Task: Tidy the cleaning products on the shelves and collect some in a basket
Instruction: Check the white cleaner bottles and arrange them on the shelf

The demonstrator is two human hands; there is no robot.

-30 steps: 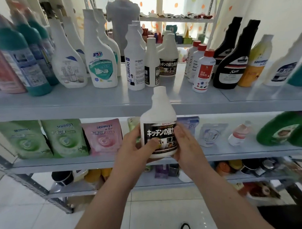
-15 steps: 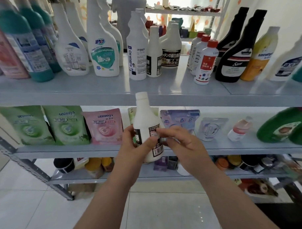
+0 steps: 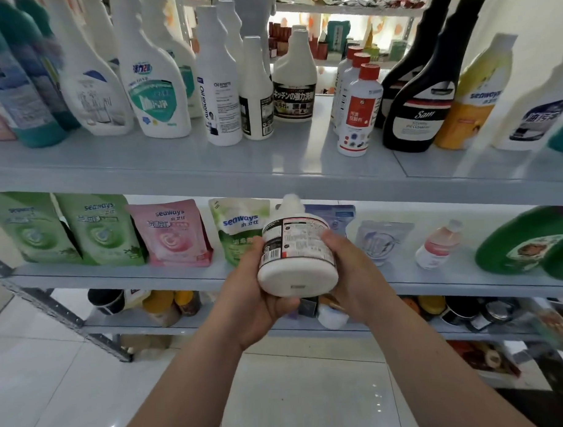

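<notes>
A white bottle with a black Japanese label is tipped away from me, its flat base facing the camera and its neck pointing at the shelves. My left hand grips its left side and underside. My right hand grips its right side. I hold it in front of the middle shelf. A matching white bottle stands on the upper shelf among white spray bottles. No basket is in view.
The upper shelf also carries teal bottles, red-capped bottles, black Sam bottles and a yellow bottle. Seaways refill pouches and green jugs line the middle shelf. Jars fill the lower shelf. White tile floor lies below.
The bottle went from upright with its front label facing me to turned round and tipped forward, base toward me. Both hands stayed on it and lowered slightly.
</notes>
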